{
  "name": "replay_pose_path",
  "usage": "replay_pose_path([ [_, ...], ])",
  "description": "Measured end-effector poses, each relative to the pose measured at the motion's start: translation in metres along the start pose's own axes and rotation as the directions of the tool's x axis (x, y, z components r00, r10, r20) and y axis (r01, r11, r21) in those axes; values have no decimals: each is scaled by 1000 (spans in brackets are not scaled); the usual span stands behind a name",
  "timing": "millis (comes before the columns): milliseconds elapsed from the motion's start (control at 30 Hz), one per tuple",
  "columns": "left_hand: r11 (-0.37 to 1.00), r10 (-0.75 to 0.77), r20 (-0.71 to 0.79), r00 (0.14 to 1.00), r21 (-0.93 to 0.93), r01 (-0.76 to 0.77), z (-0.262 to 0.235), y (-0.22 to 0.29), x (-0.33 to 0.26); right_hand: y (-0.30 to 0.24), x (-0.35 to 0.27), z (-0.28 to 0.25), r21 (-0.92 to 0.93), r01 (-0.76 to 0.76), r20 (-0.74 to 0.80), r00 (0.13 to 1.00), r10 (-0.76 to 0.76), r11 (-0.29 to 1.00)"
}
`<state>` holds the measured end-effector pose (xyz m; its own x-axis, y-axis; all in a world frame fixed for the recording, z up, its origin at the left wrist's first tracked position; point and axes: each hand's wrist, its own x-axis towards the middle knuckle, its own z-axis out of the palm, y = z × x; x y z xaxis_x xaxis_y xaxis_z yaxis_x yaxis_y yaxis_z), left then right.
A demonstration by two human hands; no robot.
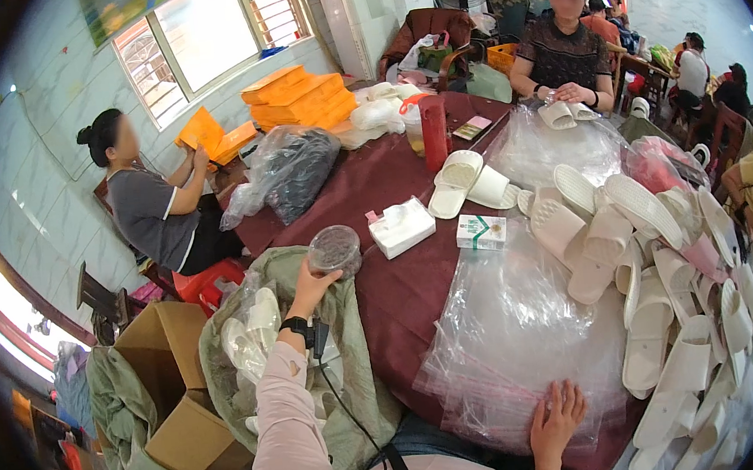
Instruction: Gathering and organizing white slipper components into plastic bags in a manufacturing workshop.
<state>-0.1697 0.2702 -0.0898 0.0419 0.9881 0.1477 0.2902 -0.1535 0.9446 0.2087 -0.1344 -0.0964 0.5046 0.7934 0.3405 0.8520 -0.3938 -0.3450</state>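
A clear round plastic container [334, 250] is in my left hand [311, 288], held over the edge of the dark red tablecloth, with my fingers closed around its near side. Its contents are too unclear to name. Below that arm, a green woven sack [361, 409] holds white slippers [263, 317], some in clear wrap. My right hand [556, 422] lies flat, fingers spread, on a stack of clear plastic bags [513, 340] at the table's near edge. To the right of the bags is a big heap of white slippers [653, 326].
A tissue pack [402, 228] and a small white box [481, 232] sit mid-table, near a red cylinder [434, 134]. An open cardboard box [170, 350] stands at left. One person handles orange boxes [300, 97]; another across the table holds slippers [567, 113].
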Motion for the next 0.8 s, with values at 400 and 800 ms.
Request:
replay_pose_path([
  [400,926,-209,-169,963,-352,139,-5,-19,-3,-5,0,-6,1,23,-24,999,-23,1000],
  [800,982,-177,-119,977,-95,166,9,4,3,-3,-2,-2,0,-3,-45,999,3,1000],
])
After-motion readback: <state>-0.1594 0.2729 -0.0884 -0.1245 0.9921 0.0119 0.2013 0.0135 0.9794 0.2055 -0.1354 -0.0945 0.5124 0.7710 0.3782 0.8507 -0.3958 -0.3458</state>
